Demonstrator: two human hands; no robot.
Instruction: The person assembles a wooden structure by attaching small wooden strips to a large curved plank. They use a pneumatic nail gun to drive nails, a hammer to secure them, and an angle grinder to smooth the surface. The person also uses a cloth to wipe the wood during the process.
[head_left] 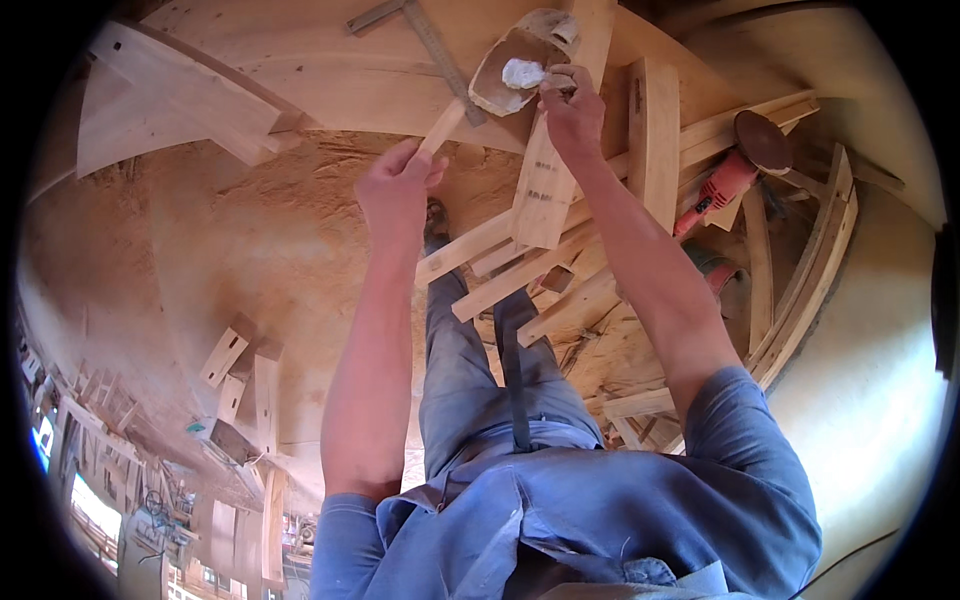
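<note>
My left hand (398, 185) is closed on the near end of a small wooden strip (443, 126), whose far end points toward the workbench. My right hand (573, 108) pinches a short applicator with a thick white, paste-like lump (522, 74) on its tip; whether it is a brush or a stick cannot be made out. That lump is over the opening of a cut-open, off-white container (488, 92) with a brownish inside and white smears. Just left of the container lies a metal try square (437, 58). Below my right hand, a marked wooden board (543, 195) juts from the bench toward me.
Several long wooden pieces (500, 285) lie stacked at the right, ends toward my legs. A red power sander (722, 187) with a round brown disc rests on them. Slotted timbers (190, 85) sit at the far left; mortised blocks (228, 350) stand on the sawdust-covered floor (200, 240).
</note>
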